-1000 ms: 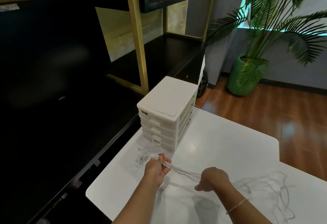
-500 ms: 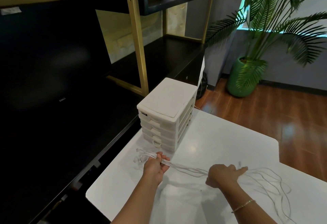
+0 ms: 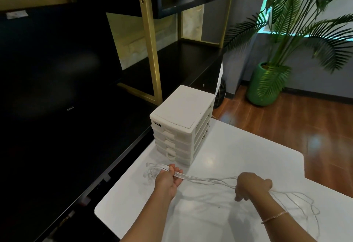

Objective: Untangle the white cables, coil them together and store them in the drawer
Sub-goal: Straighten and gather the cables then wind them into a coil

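White cables [image 3: 208,180] are stretching above the white table [image 3: 238,146] between two hands. The left hand [image 3: 168,179] is gripping the bundle near its plug ends, fingers curled round it. The right hand [image 3: 252,186] is closing round the strands further right, and loose loops are trailing to the right of it. The white drawer unit [image 3: 181,123] is standing just beyond the left hand, all drawers closed.
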### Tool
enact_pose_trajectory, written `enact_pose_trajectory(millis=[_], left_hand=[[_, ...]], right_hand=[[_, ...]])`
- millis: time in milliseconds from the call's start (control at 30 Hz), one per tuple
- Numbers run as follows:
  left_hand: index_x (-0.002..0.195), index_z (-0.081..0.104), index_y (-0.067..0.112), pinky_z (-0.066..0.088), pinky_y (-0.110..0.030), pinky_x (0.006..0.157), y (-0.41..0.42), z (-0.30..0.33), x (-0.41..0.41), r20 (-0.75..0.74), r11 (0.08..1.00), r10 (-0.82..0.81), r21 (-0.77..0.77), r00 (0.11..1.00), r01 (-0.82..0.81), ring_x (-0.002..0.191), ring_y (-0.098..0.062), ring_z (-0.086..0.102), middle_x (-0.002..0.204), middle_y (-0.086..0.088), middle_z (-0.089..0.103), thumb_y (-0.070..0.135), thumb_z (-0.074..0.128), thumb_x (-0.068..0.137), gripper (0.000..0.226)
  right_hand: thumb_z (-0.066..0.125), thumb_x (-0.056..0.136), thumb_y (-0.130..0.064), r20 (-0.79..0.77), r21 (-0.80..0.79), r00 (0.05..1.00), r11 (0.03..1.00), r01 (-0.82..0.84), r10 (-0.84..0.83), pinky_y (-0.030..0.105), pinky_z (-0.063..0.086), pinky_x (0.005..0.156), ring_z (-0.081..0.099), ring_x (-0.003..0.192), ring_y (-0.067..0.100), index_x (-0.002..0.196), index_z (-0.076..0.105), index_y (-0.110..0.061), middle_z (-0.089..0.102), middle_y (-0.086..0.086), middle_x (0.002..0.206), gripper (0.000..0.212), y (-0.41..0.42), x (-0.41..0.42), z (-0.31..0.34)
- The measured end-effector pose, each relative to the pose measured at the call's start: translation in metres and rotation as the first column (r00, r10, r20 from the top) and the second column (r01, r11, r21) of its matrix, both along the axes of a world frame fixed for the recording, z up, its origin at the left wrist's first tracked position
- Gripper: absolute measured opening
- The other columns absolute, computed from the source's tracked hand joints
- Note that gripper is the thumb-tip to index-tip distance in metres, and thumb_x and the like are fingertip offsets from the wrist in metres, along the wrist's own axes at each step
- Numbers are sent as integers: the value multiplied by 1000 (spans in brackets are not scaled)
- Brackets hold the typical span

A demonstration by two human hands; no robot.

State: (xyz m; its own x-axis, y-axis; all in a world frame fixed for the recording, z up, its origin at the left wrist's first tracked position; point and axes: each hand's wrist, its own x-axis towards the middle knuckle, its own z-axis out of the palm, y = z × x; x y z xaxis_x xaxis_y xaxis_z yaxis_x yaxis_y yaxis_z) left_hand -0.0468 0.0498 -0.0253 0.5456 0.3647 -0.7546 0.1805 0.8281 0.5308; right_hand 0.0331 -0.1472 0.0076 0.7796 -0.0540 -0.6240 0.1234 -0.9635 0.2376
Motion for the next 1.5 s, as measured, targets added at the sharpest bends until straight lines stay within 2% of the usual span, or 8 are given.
enact_pose_trajectory(millis=[233, 433, 667, 767, 900, 1233, 1367, 1500], left_hand=[[84, 51, 3, 48, -41, 88, 13, 0, -1, -3, 999, 18, 42, 1000, -18, 72, -21, 54, 80, -11, 52, 4, 35, 101, 23], [89, 50, 0, 43, -42, 98, 13, 2, 0, 15, 998, 54, 12, 998, -54, 73, -22, 53, 82, -12, 51, 3, 34, 101, 20], [88, 50, 1, 43, -42, 94, 8, 3, 3, 19, 997, 73, -13, 997, -73, 73, -22, 53, 82, -12, 51, 3, 34, 101, 20], [90, 50, 1, 43, -41, 90, 6, 5, 4, 25, 998, 62, -18, 998, -62, 73, -22, 53, 82, -13, 52, 3, 33, 101, 20], [88, 50, 1, 43, -41, 87, 4, 7, 6, 35, 999, 34, -20, 999, -34, 74, -22, 53, 82, -12, 51, 4, 33, 102, 22], [87, 51, 2, 55, -29, 43, 5, 14, 2, 50, 995, 36, -94, 998, -32, 76, -21, 55, 85, -12, 53, 5, 33, 101, 23], [89, 52, -1, 56, -32, 50, 5, 20, 3, 72, 996, 12, -93, 997, -6, 75, -22, 56, 83, -13, 53, 4, 34, 101, 22], [90, 56, 5, 50, -34, 70, 9, 22, -3, -49, 979, -193, 56, 980, 195, 77, -23, 60, 87, -10, 62, 9, 40, 101, 19]], right_hand=[[80, 67, -39, -100, 64, 987, 989, 132, -126, 38, 44, 99, 51, 120, 26, 136, 40, -19, 50, 3, 134, 82, -15, 8, -3], [65, 83, -18, 72, 211, 987, 969, 126, -144, 27, 46, 82, 58, 108, 22, 121, 55, -13, 56, 5, 121, 39, -11, 7, -4], [52, 88, -22, 287, 217, 958, 973, -84, 18, 32, 41, 96, 45, 119, 25, 132, 41, -15, 39, 9, 131, 46, 26, -6, 1], [55, 86, -25, 227, 394, 942, 862, -320, 246, 32, 37, 103, 40, 125, 25, 138, 37, -18, 44, 8, 133, 56, 55, -10, -2], [59, 87, -33, 7, 678, 967, 709, -193, 256, 28, 39, 96, 47, 121, 22, 136, 44, -19, 52, 7, 131, 53, 87, -24, -9], [40, 99, -28, -36, 754, 971, 644, -130, 238, 21, 34, 71, 47, 85, 14, 96, 67, -17, 52, -1, 90, 29, 90, -24, -11], [39, 100, -28, -1, 775, 983, 622, -117, 186, 15, 35, 61, 48, 81, 13, 67, 51, -31, 51, -6, 81, 35, 90, -22, -12], [37, 100, -28, 7, 764, 981, 632, -129, 191, 23, 38, 73, 49, 84, 14, 80, 61, -22, 54, -3, 87, 32, 88, -24, -10]])
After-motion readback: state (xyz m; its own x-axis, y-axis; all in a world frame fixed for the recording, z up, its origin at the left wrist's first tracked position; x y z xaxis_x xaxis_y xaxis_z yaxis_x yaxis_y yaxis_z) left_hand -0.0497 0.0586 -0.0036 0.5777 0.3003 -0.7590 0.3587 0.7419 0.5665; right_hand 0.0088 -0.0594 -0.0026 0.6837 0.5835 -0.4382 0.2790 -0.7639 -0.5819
